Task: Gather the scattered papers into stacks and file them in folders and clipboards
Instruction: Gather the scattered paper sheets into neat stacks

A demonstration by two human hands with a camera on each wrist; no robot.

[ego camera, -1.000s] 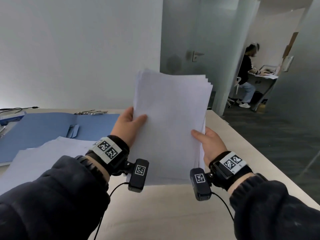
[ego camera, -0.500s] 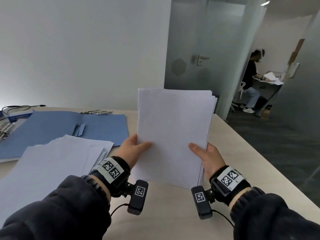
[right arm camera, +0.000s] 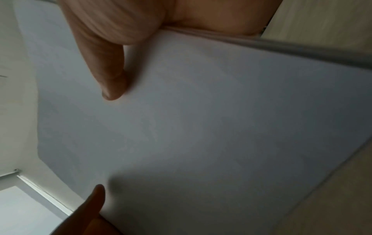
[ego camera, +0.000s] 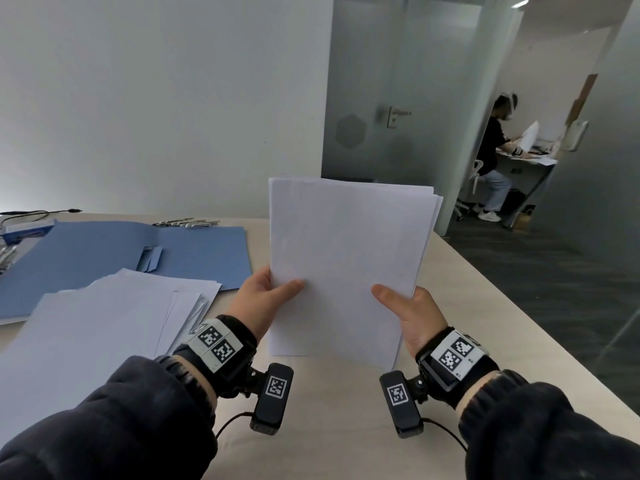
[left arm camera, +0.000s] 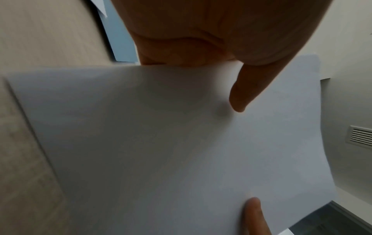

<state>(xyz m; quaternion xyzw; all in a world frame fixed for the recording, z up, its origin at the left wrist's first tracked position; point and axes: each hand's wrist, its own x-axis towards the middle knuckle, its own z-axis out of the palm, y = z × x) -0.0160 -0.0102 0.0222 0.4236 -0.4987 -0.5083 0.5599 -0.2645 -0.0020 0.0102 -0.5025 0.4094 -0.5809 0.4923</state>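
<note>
Both hands hold a stack (ego camera: 346, 265) of white sheets upright above the pale surface (ego camera: 329, 427), its lower edge close over it; whether it touches cannot be told. The left hand (ego camera: 258, 303) pinches the stack's left edge, thumb laid across the front and fingers hidden behind; the right hand (ego camera: 414, 315) pinches the right edge the same way. In both wrist views a thumb presses flat on the front sheet, so each hand is clamped on the stack. The top edges of the sheets sit slightly uneven at the right corner. To the left, loose papers (ego camera: 97, 327) lie spread on the surface, overlapping an open blue folder (ego camera: 104, 251). Beyond the folder lie metal clips (ego camera: 187, 222). In the far room a person (ego camera: 493, 157) sits at a desk
</note>
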